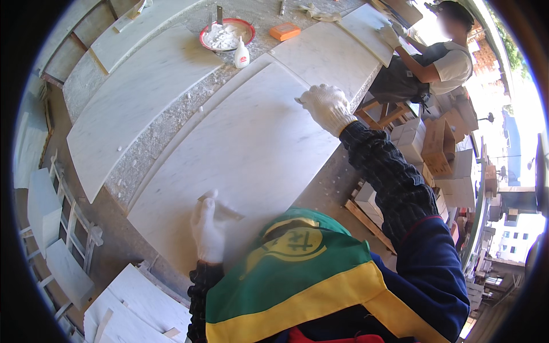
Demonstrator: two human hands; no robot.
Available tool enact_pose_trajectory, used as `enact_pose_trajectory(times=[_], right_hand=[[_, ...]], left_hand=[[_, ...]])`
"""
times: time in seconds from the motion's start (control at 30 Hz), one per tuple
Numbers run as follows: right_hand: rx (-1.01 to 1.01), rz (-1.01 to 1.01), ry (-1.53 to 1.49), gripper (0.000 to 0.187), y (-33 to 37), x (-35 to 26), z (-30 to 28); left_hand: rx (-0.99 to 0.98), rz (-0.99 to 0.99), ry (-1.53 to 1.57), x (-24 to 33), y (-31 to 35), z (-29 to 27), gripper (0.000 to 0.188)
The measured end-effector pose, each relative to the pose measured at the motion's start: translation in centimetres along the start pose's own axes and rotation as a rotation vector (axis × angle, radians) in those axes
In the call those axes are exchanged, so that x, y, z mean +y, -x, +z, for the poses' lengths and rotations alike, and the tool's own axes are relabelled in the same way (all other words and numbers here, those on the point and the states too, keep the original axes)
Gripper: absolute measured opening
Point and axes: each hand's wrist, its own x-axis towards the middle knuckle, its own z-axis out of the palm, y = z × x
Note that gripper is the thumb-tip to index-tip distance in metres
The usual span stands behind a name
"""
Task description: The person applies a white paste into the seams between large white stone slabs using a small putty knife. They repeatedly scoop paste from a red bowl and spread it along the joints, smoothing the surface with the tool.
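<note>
A wide, pale marble slab [229,143] with faint grey veins lies on the dusty worktable in front of me. Low over its near end, my left hand [208,231], in a white knit glove, is closed round a scraper [227,211] with a thin, flat blade; motion blurs the tool a little. My right hand [327,108], gloved the same way, is curled above the slab's right edge. Whatever its fingers may hold is hidden from view. Beyond the slab stand a white squeeze bottle [242,55] and a red-rimmed bowl [250,30] of white paste with a putty knife [219,15] in it.
An orange box [285,31] lies beside the bowl. More marble slabs [151,86] cover the table at left and far right. A co-worker [440,57] in gloves handles a slab at the far right. Cardboard boxes [439,147] stand right of the table, racked slabs [44,211] at left.
</note>
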Motion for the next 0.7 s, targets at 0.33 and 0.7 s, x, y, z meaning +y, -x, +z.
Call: enact_pose_trajectory(times=[0.33,0.7], right_hand=[[0.226,-0.268,-0.042,0.013,-1.7,-3.4,-5.0],[0.303,-0.234,0.031,0.016,-0.1,-2.6,-5.8]], left_hand=[[-0.061,-0.021,0.068,0.2,0.0,0.1,0.034],[-0.111,-0.011,0.079,0.3,0.0,-0.1,0.037]])
